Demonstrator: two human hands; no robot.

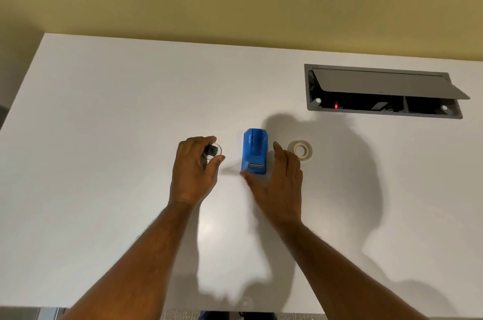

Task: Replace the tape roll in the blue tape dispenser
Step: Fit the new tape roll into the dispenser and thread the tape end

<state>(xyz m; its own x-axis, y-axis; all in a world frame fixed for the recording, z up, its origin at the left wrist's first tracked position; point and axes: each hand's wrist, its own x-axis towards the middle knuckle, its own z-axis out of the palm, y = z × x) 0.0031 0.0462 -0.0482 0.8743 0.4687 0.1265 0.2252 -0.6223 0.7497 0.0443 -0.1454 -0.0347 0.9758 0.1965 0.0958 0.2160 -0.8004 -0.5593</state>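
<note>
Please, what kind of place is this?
Probably an office or meeting room: a plain white desk with a built-in cable box, its lid open, and a blue tape dispenser beside a tape roll.

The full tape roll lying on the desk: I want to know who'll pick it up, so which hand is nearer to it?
Right. The right hand lies just beside the full tape roll, between it and the blue dispenser. The left hand is beyond the dispenser, holding a clear spool.

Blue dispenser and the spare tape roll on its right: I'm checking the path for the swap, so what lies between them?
In the head view, only the right hand, its fingers reaching up between the blue dispenser and the spare roll.
</note>
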